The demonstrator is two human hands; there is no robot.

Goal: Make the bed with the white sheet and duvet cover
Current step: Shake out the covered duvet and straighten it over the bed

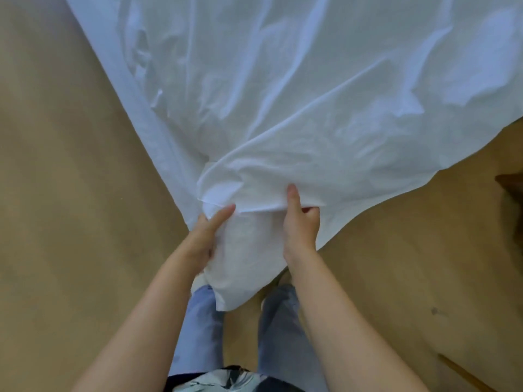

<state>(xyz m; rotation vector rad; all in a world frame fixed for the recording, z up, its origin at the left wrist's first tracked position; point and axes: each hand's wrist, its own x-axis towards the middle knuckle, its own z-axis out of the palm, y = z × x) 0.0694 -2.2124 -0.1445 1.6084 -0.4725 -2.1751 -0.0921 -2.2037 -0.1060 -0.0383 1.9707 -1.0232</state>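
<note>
Head view is showing the left hand [202, 240] clutching the hanging corner of a wrinkled white fabric sheet [311, 80], while the right hand [300, 222] is pinching its hem just beside; the sheet is spreading away ahead, a smooth tan floor [56, 193] lying on either side

I see the white sheet [311, 80] spread wide and creased across the top of the view, its near corner bunched toward me. My left hand [202, 239] grips the hanging bunch from the left, with one finger laid straight along the fold. My right hand [300, 224] pinches the hem just beside it, thumb on top and fingers curled under. Below them are jeans [280, 329] and the tan floor [70, 193].
</note>
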